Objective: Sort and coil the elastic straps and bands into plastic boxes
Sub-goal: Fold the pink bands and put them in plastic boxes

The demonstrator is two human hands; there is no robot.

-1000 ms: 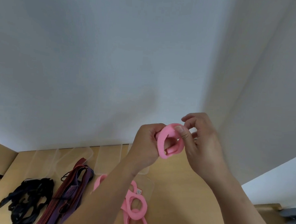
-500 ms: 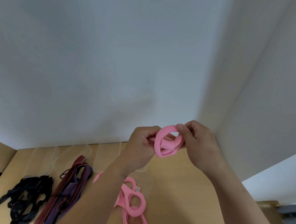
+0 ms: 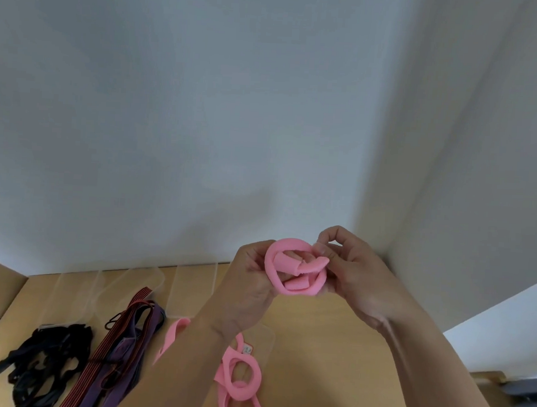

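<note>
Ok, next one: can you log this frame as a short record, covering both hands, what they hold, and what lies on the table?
left hand: grips the pink band at its coil
right hand: pinches the band's end at the coil's right side
pink band: looped into a coil, held up above the table
table: wooden, below the hands
on table, left to right: black straps, striped and purple straps, loose pink bands
clear plastic boxes: along the table's back edge

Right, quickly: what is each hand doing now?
Left hand: grips the coiled pink band.
Right hand: pinches the same pink band.
</note>
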